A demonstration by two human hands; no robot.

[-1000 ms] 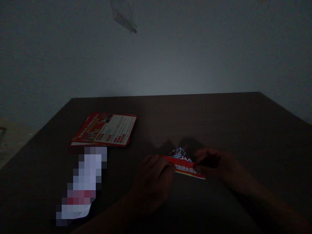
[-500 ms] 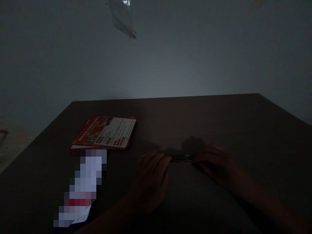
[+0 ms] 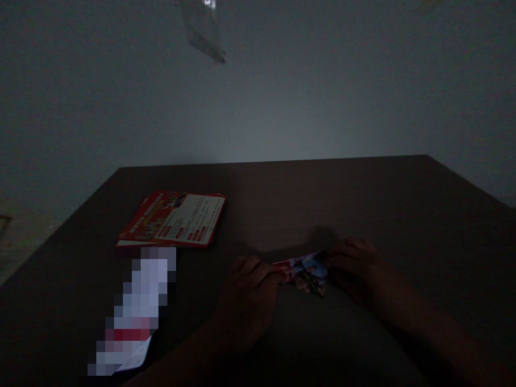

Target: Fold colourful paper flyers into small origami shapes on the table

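Between my hands is a small folded piece of colourful printed paper (image 3: 301,270), red on the left and blue on the right, with a dotted line along its upper edge. My left hand (image 3: 249,301) has its fingers closed on the paper's left end. At the right end, my right hand (image 3: 365,274) pinches it with the fingertips. The paper looks creased, and its lower edge hangs unevenly toward me. Both its ends are hidden under my fingers. Dim light hides the finer detail.
A stack of red and white printed leaflets (image 3: 189,220) lies on the left of the dark wooden table (image 3: 306,199). In front of it is a lit, blurred-out screen (image 3: 139,306), likely a phone. A clear plastic holder (image 3: 203,32) is on the grey wall (image 3: 322,80) behind.
The paper has turned from a thin edge-on strip to show its printed face. My right hand has moved slightly right; my left hand is nearly in place. Leaflets and screen have not moved.
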